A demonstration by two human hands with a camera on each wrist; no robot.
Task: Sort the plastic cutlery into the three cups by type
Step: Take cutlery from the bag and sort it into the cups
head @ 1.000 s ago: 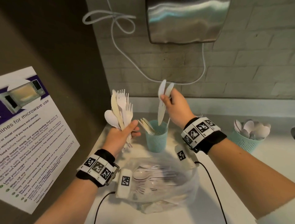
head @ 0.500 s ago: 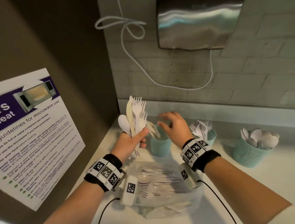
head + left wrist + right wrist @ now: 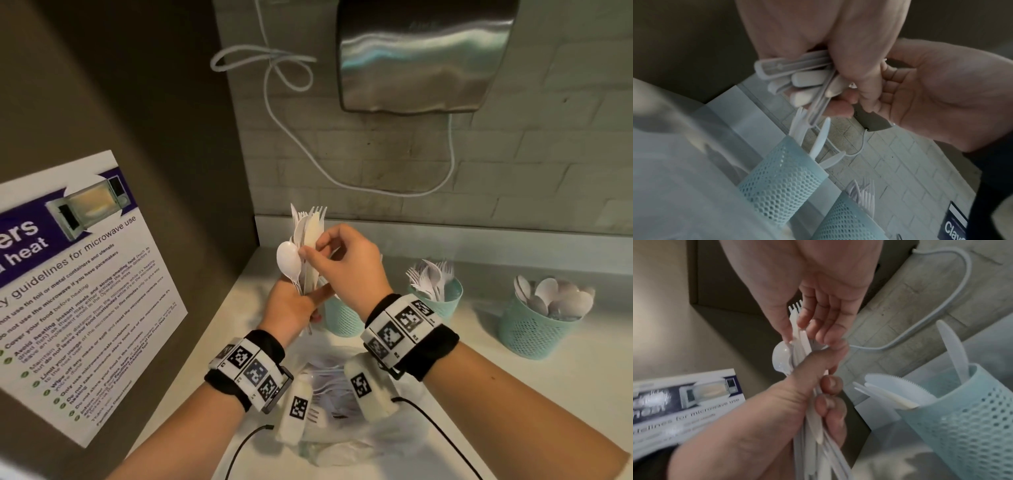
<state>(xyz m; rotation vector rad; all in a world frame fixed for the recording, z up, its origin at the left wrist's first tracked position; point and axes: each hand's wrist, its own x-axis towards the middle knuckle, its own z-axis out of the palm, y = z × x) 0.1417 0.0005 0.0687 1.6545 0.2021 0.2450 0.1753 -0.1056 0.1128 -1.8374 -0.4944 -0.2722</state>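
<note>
My left hand (image 3: 294,305) grips a bunch of white plastic cutlery (image 3: 305,240) upright by the handles (image 3: 797,78); it has a spoon (image 3: 287,257), forks and a cream knife (image 3: 312,233). My right hand (image 3: 342,260) is at the bunch, thumb in front and fingers behind, pinching the cream knife (image 3: 804,340). Just behind both hands stands a teal mesh cup (image 3: 342,322) with knives (image 3: 890,391). To its right are the fork cup (image 3: 442,301) and the spoon cup (image 3: 534,329).
A clear plastic bag (image 3: 342,435) with more cutlery lies on the white counter (image 3: 479,394) under my wrists. A dark side wall with a microwave poster (image 3: 85,274) closes the left. A steel dispenser (image 3: 421,58) and a white cord (image 3: 291,113) hang on the tiled back wall.
A second ago my right hand held two knives above the knife cup. It let them go there and came back left to the bunch, where it now pinches the cream knife.
</note>
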